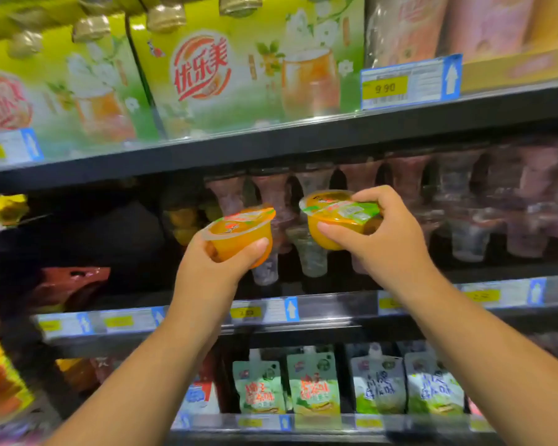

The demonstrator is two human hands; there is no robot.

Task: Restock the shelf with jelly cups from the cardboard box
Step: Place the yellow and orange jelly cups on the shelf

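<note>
Both hands are raised in front of the middle shelf (303, 307), each holding an orange jelly cup. My left hand (213, 268) cups one jelly cup (239, 233) from below; its lid tilts toward me. My right hand (387, 239) grips a second orange jelly cup (335, 217) from the right side, fingers over its green-labelled lid, thumb under the bowl. The two cups are apart, side by side. A few orange cups (182, 220) stand dimly at the back of the shelf, left of the hands. No cardboard box is in view.
Clear pink and pale jelly cups (464, 204) are stacked along the middle shelf to the right. Green drink cartons (239, 69) fill the shelf above. Pouches (313, 387) stand on the shelf below. The left part of the middle shelf is dark, with a reddish bag (71, 284).
</note>
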